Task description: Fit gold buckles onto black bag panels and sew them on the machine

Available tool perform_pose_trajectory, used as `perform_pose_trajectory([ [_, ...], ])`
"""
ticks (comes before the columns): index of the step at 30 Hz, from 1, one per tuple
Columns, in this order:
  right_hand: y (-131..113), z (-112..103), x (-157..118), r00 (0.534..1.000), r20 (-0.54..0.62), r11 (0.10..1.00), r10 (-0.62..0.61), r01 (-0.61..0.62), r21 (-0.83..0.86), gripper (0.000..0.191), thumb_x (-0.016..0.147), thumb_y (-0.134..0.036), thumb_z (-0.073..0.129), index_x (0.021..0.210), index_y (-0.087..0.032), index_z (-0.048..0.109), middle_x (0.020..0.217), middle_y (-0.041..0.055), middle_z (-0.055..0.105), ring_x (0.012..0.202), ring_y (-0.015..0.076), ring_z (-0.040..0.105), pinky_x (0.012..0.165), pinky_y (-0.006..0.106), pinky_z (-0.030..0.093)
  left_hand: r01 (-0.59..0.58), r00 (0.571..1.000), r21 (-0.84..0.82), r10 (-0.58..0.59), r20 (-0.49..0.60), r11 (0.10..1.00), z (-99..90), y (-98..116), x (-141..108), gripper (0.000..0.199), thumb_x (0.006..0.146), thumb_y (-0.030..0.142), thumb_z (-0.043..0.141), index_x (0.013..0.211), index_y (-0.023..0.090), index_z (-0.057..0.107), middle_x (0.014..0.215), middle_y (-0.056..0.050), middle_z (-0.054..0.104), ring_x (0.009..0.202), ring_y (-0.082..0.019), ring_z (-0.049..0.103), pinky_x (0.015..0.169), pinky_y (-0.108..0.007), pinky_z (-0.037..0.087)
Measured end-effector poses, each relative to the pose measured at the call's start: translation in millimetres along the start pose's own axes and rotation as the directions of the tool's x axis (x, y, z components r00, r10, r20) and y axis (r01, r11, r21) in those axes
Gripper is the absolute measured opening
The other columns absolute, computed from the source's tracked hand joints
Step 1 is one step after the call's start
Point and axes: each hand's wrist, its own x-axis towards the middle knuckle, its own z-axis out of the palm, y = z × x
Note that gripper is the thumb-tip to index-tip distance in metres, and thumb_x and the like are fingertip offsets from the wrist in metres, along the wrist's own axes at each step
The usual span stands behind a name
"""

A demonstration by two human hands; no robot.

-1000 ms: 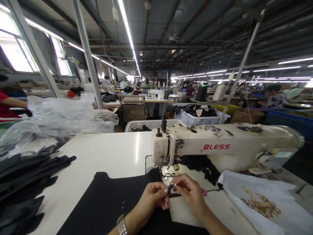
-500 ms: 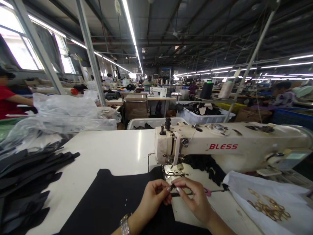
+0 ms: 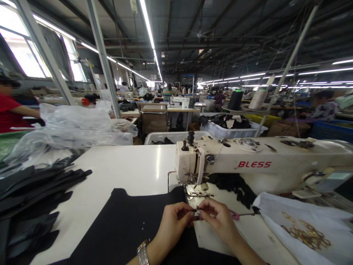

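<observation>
My left hand [image 3: 176, 217], a watch on its wrist, pinches a small black piece [image 3: 196, 210] between thumb and fingers. On the other side, my right hand [image 3: 215, 219] pinches the same piece, with the fingertips of both hands almost meeting. Its exact shape is too small and covered to tell, though a brownish glint shows at it. Below the hands lies a large black fabric panel [image 3: 132, 221], its right edge close to the needle area of the cream sewing machine [image 3: 220, 158].
Gold-coloured metal rings [image 3: 306, 233] lie on a white sheet [image 3: 275, 206] at the right. A pink-handled tool [image 3: 234, 214] rests beside my right hand. Black cut pieces [image 3: 33, 206] are piled at the left, below clear plastic bags [image 3: 74, 125]. A white bin [image 3: 179, 137] stands behind the table.
Both hands stay together in front of the needle area, and the fingers have shifted slightly around the small black piece. The whole view has moved a little.
</observation>
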Motion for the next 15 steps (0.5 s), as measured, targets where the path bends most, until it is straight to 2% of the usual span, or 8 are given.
perform_pose_trajectory([
  [5,-1,4,-3,1.0,0.013,0.989,-0.016,0.018,-0.144,0.009,0.071,-0.023,0.054,0.068,-0.016,0.059,0.062,0.0017,0.059,0.058,0.0154,0.055,0.056,0.025,0.044,-0.015,1.0,0.106,0.015,-0.003,0.994,0.5,2,-2,0.022,0.07,0.03,0.058,0.07,0.009,0.064,0.055,-0.006,0.061,0.05,-0.014,0.056,0.048,-0.02,0.041],
  [8,2,8,-6,0.999,-0.038,0.996,0.026,-0.029,-0.089,0.012,0.073,-0.028,0.054,0.07,-0.017,0.058,0.062,0.0018,0.06,0.058,0.0162,0.056,0.056,0.026,0.044,-0.042,0.999,0.106,0.039,0.033,0.993,-0.3,7,-4,0.027,0.073,0.034,0.057,0.074,0.008,0.065,0.059,-0.007,0.063,0.054,-0.015,0.057,0.051,-0.02,0.043],
  [10,4,7,-7,0.997,-0.06,0.999,0.045,-0.045,0.006,0.015,0.073,-0.032,0.055,0.07,-0.017,0.057,0.063,0.0021,0.061,0.06,0.0166,0.057,0.057,0.026,0.045,-0.027,0.994,-0.024,0.029,0.109,0.999,-2.3,10,-5,0.034,0.074,0.04,0.056,0.078,0.008,0.065,0.067,-0.009,0.064,0.058,-0.015,0.058,0.054,-0.022,0.045],
  [12,7,5,-6,0.997,-0.044,0.994,0.062,-0.057,0.097,0.019,0.073,-0.035,0.057,0.069,-0.016,0.057,0.061,0.0022,0.061,0.059,0.0163,0.057,0.057,0.025,0.044,0.051,0.976,-0.206,-0.005,0.218,0.977,-5.3,13,-5,0.039,0.071,0.044,0.059,0.081,0.007,0.064,0.074,-0.012,0.065,0.061,-0.016,0.06,0.056,-0.022,0.046],
  [15,9,-1,-4,0.995,0.006,0.979,0.096,-0.095,0.178,0.023,0.069,-0.038,0.062,0.067,-0.015,0.057,0.056,0.0017,0.061,0.053,0.0144,0.055,0.051,0.023,0.041,0.15,0.955,-0.343,-0.046,0.293,0.927,-9.3,14,-4,0.037,0.063,0.038,0.07,0.079,0.006,0.064,0.074,-0.013,0.065,0.059,-0.015,0.061,0.054,-0.022,0.046],
])
